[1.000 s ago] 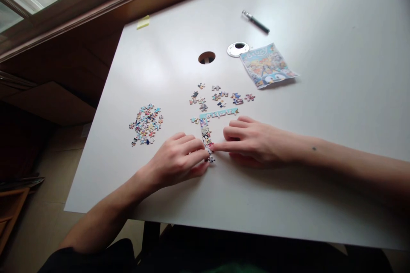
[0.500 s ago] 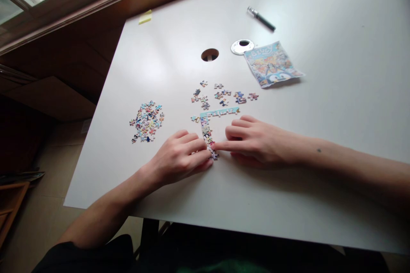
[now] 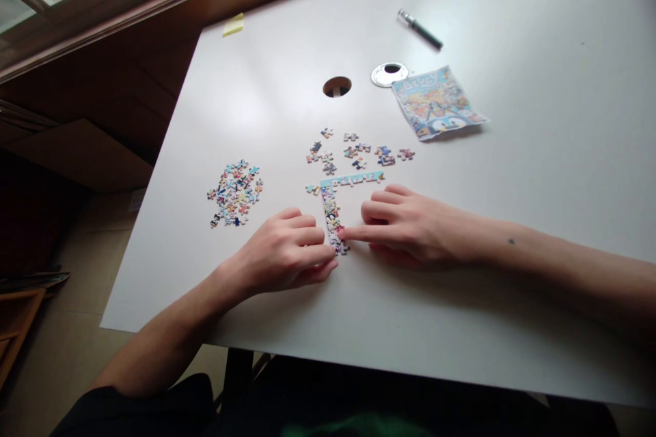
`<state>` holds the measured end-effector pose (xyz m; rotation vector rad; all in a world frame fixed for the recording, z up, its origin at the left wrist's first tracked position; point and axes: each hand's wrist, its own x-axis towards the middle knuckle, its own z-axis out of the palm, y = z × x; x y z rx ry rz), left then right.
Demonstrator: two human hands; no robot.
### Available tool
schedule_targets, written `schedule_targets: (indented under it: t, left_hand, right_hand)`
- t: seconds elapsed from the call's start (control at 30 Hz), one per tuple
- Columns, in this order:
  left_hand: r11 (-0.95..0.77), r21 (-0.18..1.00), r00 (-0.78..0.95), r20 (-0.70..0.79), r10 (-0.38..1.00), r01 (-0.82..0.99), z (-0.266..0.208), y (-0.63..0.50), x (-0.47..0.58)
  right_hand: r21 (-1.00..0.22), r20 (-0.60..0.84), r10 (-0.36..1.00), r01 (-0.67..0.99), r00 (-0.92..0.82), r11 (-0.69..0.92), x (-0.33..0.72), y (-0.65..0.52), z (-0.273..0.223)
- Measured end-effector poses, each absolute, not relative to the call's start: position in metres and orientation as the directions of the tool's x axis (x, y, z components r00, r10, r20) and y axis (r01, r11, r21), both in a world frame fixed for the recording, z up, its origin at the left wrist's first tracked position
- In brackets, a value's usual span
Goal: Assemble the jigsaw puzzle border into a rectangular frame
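A partly joined jigsaw puzzle forms an L-shaped corner, with a light-blue top strip [image 3: 353, 179] and a multicoloured side strip [image 3: 331, 208] running down toward me. At the lower left end of the side strip is my left hand [image 3: 290, 249], closed, its fingertips against or just beside the edge; whether anything is between them is hidden. From the other side comes my right hand [image 3: 404, 225], its index finger stretched out and touching the side strip near its lower end. Its other fingers are bent, with nothing visible in them.
A pile of loose puzzle pieces [image 3: 236, 194] lies at left. More loose pieces [image 3: 384, 153] are scattered beyond the top strip. Farther back are a printed picture sheet [image 3: 438, 102], a round metal cover [image 3: 382, 75], a hole [image 3: 337, 87], a dark pen [image 3: 423, 33] and a yellow note [image 3: 233, 25].
My left hand has drawn back slightly to the left, uncovering more of the side strip's lower end. My right index finger stays on the strip. The view has shifted a little.
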<state>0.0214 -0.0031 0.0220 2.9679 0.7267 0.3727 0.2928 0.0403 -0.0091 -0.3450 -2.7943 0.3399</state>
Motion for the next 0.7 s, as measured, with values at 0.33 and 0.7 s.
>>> schedule_targets:
  t: [0.33,0.7]
  left_hand:
    - [-0.862,0.225,0.850,0.180,0.495,0.454,0.019,0.000,0.017]
    - [-0.628,0.264,0.605,0.170,0.778,0.732,0.007,0.006,0.015]
  right_hand:
    - [-0.258,0.268,0.254,0.184,-0.929,0.948,0.293,0.040,-0.008]
    - [-0.264,0.537,0.680,0.665,-0.500,0.698,0.312,0.065,-0.013]
